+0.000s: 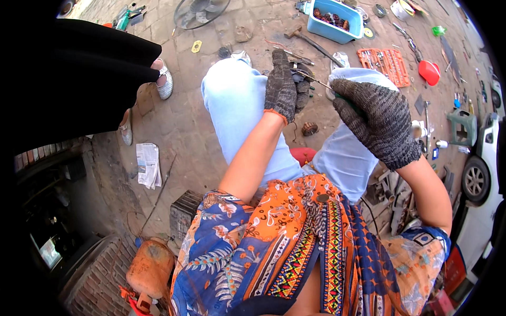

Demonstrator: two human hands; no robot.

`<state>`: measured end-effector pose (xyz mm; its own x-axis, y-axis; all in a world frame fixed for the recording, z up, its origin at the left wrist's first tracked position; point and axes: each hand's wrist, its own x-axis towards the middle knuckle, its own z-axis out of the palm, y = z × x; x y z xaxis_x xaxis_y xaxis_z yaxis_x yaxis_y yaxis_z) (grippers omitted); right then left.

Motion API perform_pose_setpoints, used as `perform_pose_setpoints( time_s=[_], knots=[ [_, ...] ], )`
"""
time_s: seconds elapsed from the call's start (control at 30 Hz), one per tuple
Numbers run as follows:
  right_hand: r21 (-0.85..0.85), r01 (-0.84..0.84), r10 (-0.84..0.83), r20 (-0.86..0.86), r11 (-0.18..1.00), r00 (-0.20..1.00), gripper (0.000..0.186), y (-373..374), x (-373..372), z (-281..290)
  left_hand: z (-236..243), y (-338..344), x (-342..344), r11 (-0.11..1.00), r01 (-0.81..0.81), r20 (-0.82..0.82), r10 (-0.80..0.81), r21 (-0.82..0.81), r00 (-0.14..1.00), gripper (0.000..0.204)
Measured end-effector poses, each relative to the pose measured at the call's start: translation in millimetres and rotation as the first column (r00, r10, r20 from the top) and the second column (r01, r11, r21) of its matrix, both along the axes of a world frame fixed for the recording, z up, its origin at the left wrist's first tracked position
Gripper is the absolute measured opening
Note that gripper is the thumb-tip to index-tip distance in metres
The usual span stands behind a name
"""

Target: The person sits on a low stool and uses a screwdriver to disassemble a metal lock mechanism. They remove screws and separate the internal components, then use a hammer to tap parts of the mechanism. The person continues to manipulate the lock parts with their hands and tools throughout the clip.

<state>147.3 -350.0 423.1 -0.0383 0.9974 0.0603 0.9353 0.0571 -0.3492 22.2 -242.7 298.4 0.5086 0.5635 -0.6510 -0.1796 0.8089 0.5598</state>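
Both my hands wear dark grey knit gloves and meet above my knees. My left hand [284, 87] is closed around a small dark metal part [299, 77], mostly hidden by the glove, so I cannot make out its kind. In my right hand [375, 117] is a screwdriver [318, 81]; its thin shaft points left to the part, and the glove covers most of its dark green handle. Whether the tip touches the part is unclear. A hammer [316, 46] lies on the paving just beyond my hands. Between my legs, a small round brown part [309, 128] rests on the ground.
Beyond my feet stand a blue basin [336, 32] of small parts and an orange tool case [385, 66]. A red cap-shaped thing [429, 72] and green stool [463, 127] are right. Left are a person's black garment [95, 84], newspaper [148, 165] and orange tank [150, 267].
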Motion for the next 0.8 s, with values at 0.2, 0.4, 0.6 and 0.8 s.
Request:
perform_pose_setpoints(
  time_s=[0.2, 0.4, 0.6, 0.8],
  knots=[
    [0.010, 0.021, -0.021, -0.002, 1.000, 1.000, 0.022, 2.8, -2.2, -0.6, 1.6, -0.3, 0.7, 1.000, 0.002, -0.001, -0.002, -0.005, 1.000, 0.061],
    [0.013, 0.047, -0.046, -0.066, 0.999, 0.997, 0.021, 5.3, 1.1, -0.3, 2.2, 1.6, 0.2, 0.999, 0.050, 0.027, -0.050, 0.013, 0.998, 0.062],
    [-0.001, -0.038, 0.038, 0.151, 0.999, 0.988, 0.021, 1.4, -0.8, -3.6, 4.4, 1.6, 2.6, 0.998, 0.066, -0.016, -0.066, -0.001, 0.998, 0.058],
    [0.012, -0.110, 0.100, 0.324, 0.994, 0.941, 0.028, 0.9, 0.1, -11.6, -0.2, 2.8, 6.9, 0.996, 0.079, 0.015, -0.079, -0.039, 0.997, 0.055]
  ],
)
